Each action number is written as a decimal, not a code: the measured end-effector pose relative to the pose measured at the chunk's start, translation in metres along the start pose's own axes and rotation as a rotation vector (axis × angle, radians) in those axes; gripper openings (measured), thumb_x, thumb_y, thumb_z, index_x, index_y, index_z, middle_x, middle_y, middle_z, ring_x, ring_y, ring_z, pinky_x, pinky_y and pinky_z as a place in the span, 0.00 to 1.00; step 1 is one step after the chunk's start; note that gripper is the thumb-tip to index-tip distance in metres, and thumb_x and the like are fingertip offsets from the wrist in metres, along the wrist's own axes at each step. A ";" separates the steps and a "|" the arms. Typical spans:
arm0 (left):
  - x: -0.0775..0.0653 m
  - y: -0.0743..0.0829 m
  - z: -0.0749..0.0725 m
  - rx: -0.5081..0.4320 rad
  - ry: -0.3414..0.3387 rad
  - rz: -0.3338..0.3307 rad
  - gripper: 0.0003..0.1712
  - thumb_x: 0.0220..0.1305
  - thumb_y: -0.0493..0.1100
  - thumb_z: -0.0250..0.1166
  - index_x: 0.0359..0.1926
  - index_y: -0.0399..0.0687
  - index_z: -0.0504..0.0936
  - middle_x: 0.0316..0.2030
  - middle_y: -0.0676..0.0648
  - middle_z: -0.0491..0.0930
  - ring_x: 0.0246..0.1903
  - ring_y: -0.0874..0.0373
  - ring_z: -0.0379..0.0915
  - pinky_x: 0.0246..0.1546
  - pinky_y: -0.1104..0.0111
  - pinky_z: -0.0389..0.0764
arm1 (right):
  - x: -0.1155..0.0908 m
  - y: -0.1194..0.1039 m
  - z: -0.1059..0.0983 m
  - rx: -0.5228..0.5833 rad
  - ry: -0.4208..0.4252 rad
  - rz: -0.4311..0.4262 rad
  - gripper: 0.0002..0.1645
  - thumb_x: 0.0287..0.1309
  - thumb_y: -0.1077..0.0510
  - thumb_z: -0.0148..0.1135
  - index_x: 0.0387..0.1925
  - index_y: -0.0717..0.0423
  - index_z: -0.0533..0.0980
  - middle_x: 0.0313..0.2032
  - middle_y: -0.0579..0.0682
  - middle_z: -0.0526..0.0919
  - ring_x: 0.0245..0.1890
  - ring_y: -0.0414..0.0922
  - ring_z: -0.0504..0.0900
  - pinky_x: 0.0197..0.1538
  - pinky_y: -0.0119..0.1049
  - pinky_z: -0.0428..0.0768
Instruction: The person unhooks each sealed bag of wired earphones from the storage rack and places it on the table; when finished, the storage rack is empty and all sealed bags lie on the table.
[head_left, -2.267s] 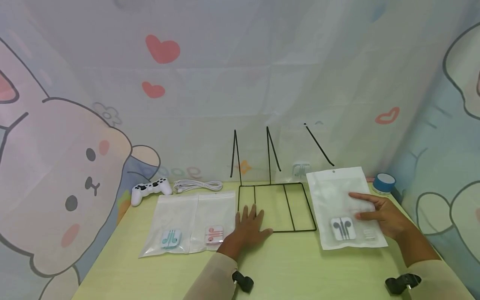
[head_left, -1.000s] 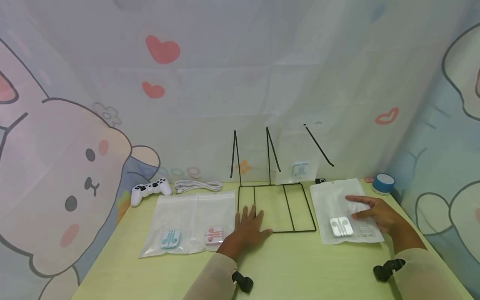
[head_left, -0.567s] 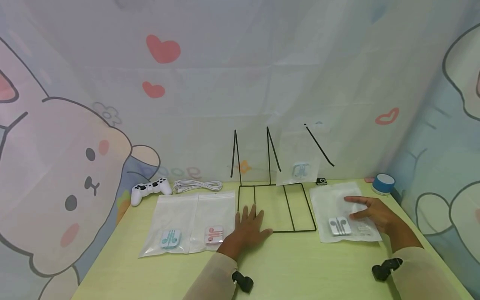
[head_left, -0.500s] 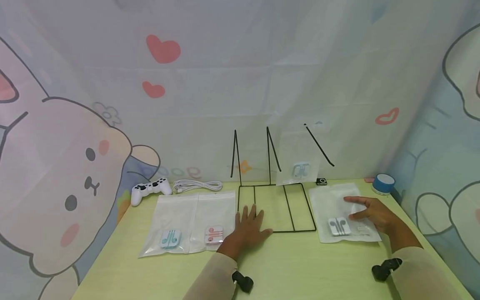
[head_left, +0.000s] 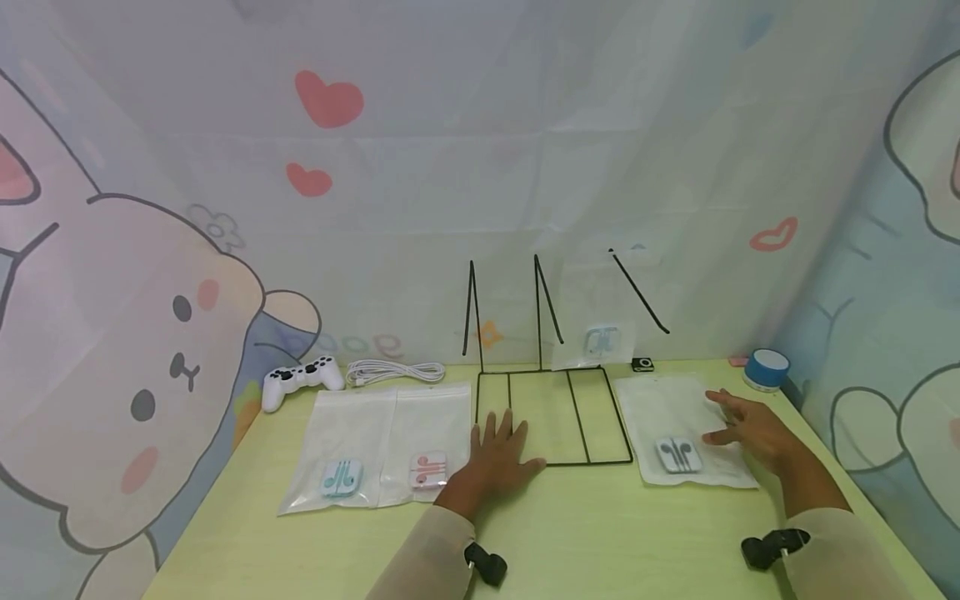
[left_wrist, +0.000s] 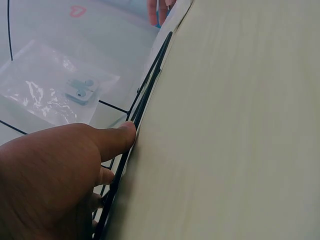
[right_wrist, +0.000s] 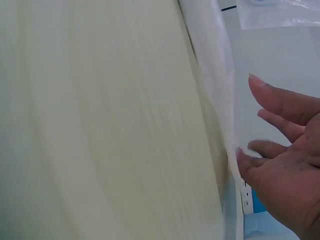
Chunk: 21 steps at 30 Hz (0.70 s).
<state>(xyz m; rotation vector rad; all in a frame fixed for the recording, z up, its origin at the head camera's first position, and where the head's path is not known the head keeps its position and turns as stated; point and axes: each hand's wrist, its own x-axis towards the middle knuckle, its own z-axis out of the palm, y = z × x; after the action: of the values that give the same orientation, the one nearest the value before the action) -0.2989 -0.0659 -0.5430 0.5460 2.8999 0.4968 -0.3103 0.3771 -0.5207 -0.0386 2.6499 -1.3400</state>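
My left hand (head_left: 497, 460) rests with fingers spread on the front left of a black wire display rack (head_left: 588, 461). In the left wrist view its thumb (left_wrist: 120, 136) lies against the rack's front wire. A white zip bag (head_left: 645, 408) with grey-and-white earphones (head_left: 678, 455) in a square case lies flat at the rack's right. Over that bag's right part is my right hand (head_left: 757, 429), its thumb and fingers apart, holding nothing. From the rack's right hook (head_left: 637, 290) hangs a clear bag with light blue earphones (head_left: 602, 341).
Left of the rack lie two zip bags with teal earphones (head_left: 342, 478) and pink earphones (head_left: 428, 469). Behind them are a white game controller (head_left: 302, 379) and a coiled white cable (head_left: 395, 372). A small black player (head_left: 642, 364) and a blue tape roll (head_left: 767, 368) sit at the back right.
My right hand has lowered the bag of grey-and-white earphones flat onto the table and let go of it. The small black player behind has come into view. My left hand has stayed put.
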 end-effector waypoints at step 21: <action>0.000 -0.001 0.003 0.003 0.005 -0.002 0.45 0.69 0.71 0.47 0.78 0.53 0.55 0.79 0.41 0.43 0.79 0.38 0.32 0.74 0.39 0.38 | 0.008 -0.026 0.005 -0.040 0.017 -0.095 0.61 0.52 0.44 0.73 0.79 0.49 0.49 0.79 0.60 0.39 0.75 0.72 0.44 0.70 0.69 0.54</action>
<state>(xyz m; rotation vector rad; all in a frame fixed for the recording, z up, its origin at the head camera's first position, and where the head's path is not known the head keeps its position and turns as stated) -0.2990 -0.0660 -0.5467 0.5428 2.9059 0.4945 -0.3191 0.3567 -0.5042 -0.1603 2.7203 -1.3203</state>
